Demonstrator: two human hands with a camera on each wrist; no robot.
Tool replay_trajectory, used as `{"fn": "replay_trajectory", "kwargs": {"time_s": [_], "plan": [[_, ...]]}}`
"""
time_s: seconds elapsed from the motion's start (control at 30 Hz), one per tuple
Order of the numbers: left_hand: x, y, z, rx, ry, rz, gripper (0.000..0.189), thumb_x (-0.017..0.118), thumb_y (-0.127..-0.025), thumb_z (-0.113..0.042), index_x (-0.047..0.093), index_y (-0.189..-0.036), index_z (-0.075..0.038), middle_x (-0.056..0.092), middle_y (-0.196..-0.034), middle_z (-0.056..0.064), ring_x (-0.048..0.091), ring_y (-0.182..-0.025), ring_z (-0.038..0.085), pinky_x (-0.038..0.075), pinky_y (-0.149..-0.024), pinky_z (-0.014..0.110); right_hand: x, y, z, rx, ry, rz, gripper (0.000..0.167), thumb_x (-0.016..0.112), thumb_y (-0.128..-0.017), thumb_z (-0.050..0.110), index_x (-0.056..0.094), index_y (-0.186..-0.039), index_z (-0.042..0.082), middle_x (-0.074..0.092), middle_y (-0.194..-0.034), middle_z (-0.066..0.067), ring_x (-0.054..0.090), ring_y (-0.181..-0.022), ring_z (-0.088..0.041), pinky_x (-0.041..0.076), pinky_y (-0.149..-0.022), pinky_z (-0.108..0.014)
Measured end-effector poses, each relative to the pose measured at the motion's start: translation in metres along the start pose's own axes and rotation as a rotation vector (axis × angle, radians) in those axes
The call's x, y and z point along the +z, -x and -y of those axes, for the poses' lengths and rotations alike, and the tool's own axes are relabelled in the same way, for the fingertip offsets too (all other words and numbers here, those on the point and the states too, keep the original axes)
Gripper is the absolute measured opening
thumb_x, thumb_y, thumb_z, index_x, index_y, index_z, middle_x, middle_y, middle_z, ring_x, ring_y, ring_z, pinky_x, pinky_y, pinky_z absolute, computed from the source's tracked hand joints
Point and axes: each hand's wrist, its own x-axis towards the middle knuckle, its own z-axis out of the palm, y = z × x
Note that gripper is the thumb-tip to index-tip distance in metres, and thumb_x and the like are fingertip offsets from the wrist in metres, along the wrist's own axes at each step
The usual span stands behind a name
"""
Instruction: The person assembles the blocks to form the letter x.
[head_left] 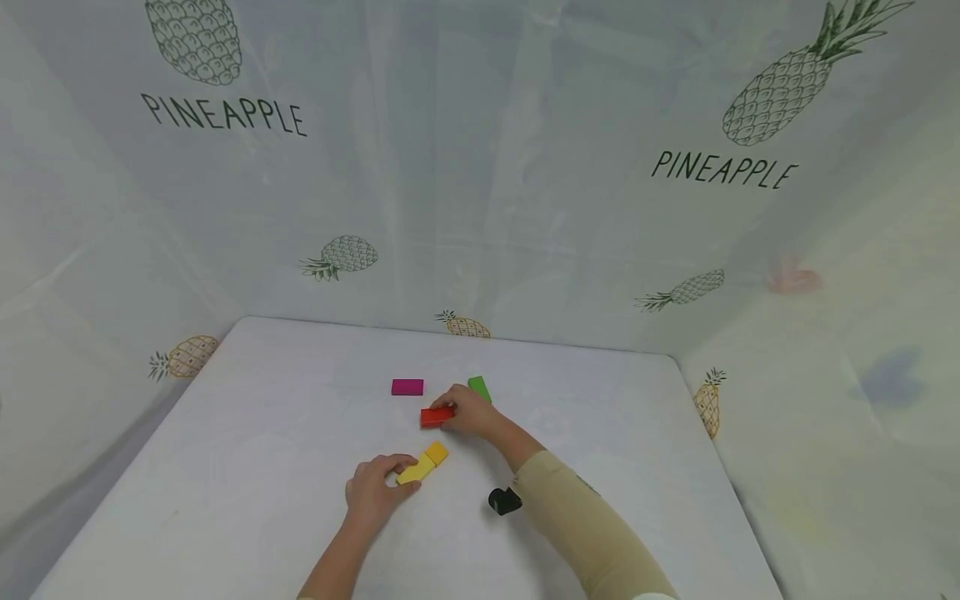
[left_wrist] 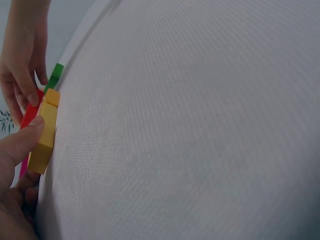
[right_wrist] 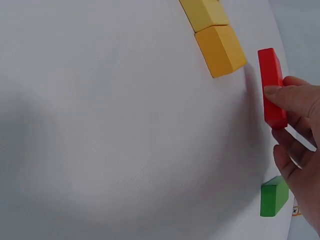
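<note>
A yellow block [head_left: 415,470] lies on the white table, its long sides gripped between the thumb and fingers of my left hand [head_left: 369,493]. An orange-yellow block [head_left: 437,452] stands end to end with it, on the far right side. Farther back, my right hand [head_left: 470,413] pinches a red block [head_left: 432,417]; the right wrist view shows the thumb on the near face of this red block [right_wrist: 270,67]. Whether the red block touches the table I cannot tell. Just behind the right hand lies a green block [head_left: 478,387], partly hidden by it in the head view.
A magenta block [head_left: 407,387] lies behind the red one, to the left. Near the right forearm is a small black object [head_left: 504,501], partly covered by the sleeve. Pineapple-printed curtains [head_left: 480,167] hang behind and beside the table [head_left: 262,433].
</note>
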Motion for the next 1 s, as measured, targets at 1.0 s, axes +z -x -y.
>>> {"fn": "replay_trajectory", "kwargs": {"time_s": [1.0], "plan": [[-0.004,0.003,-0.004,0.020,-0.010,-0.007,0.032,0.084,-0.077,-0.024,0.073,-0.106,-0.025,0.061,-0.092,-0.007,0.050,-0.097,0.024,0.034,-0.079,0.047,-0.016,0.024,-0.021,-0.009,-0.004,0.037,0.029,0.075,-0.085,0.009,0.073,-0.112,0.021,0.059,-0.105,0.010,0.053,-0.098,-0.009,0.048,-0.084,-0.025]]}}
